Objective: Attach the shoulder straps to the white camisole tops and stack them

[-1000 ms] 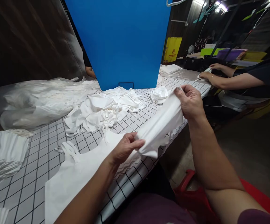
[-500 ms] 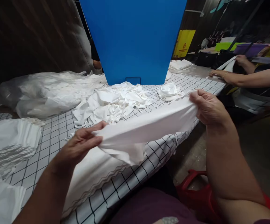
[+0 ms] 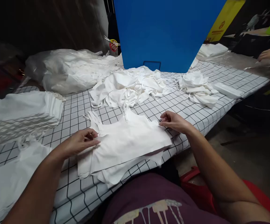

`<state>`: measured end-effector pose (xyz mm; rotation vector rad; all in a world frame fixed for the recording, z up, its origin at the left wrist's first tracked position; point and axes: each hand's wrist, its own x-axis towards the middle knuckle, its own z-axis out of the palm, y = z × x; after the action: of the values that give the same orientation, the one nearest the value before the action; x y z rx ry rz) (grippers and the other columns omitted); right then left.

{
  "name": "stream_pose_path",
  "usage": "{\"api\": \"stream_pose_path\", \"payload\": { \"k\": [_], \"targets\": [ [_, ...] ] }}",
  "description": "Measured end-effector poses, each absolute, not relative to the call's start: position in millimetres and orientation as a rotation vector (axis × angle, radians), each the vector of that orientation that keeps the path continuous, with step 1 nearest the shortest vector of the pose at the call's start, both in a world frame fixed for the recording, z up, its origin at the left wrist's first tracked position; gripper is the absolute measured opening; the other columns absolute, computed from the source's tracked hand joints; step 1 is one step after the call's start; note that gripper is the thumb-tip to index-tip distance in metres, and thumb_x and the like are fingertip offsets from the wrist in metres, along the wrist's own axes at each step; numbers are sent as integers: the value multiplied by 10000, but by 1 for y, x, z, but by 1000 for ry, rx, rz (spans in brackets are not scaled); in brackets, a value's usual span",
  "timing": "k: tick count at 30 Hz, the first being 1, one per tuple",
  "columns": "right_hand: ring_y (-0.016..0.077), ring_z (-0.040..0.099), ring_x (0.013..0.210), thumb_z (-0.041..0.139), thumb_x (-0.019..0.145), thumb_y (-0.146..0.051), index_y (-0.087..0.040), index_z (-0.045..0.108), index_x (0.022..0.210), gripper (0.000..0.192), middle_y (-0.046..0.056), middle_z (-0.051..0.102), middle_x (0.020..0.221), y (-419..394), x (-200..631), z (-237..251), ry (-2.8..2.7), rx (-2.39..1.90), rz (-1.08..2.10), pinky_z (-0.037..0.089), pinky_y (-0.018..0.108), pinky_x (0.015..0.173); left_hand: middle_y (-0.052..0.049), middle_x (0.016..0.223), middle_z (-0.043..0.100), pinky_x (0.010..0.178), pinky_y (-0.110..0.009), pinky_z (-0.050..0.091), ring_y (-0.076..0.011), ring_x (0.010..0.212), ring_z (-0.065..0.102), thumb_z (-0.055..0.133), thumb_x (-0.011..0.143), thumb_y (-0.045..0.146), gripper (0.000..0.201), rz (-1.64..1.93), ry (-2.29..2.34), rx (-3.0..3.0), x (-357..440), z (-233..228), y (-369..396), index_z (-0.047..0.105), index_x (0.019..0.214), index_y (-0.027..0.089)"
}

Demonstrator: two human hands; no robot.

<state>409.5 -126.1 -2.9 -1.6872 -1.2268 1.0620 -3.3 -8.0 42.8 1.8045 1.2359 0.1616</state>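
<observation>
Two hands, left hand [image 3: 79, 142] and right hand [image 3: 174, 121], pinch opposite ends of a flat white cloth [image 3: 128, 141] lying lengthwise left-to-right across the table [image 3: 195, 109].

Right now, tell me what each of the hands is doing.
Left hand: fingers curled, pinching the left edge of the white cloth piece.
Right hand: pinching its right edge.

Single head-worn view, looking forward and down across the gridded table [image 3: 195, 102] at close range; blue panel [image 3: 163, 31] closes the far side.
</observation>
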Motion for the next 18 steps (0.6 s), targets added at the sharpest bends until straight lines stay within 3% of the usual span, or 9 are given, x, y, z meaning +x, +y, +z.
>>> {"api": "stream_pose_path", "payload": {
  "k": [4, 8, 13, 18],
  "targets": [
    [127, 564, 685, 645, 825, -555, -186, 589, 942, 391, 7, 608, 795, -126, 412, -4, -1276, -1872, 947, 452, 252, 588, -54, 793, 651, 630, -249, 424, -203, 737, 558, 787, 643, 575, 427, 158, 1241, 1826, -9, 33, -13, 707, 805, 188],
    [125, 503, 622, 616, 809, -624, -185, 619, 824, 439, 9, 602, 728, -123, 401, 0, -1440, -2052, 791, 380, 250, 532, -30, 713, 621, 582, -233, 383, -183, 683, 524, 794, 607, 567, 413, 170, 1303, 1824, -8, 35, -14, 687, 711, 182],
    [153, 546, 640, 665, 781, -500, -209, 600, 790, 298, 21, 659, 767, -116, 387, -3, -1481, -2232, 665, 361, 267, 531, -14, 681, 600, 556, -231, 348, -143, 611, 491, 753, 656, 596, 443, 195, 1265, 1682, -6, 31, -15, 655, 717, 169],
    [163, 541, 623, 588, 838, -419, -216, 531, 707, 247, 18, 642, 700, -117, 390, 1, -1528, -2307, 645, 378, 291, 572, -31, 817, 661, 624, -246, 398, -168, 711, 567, 755, 682, 492, 367, 362, 1413, 1778, 0, 33, -20, 664, 836, 171]
  ]
}}
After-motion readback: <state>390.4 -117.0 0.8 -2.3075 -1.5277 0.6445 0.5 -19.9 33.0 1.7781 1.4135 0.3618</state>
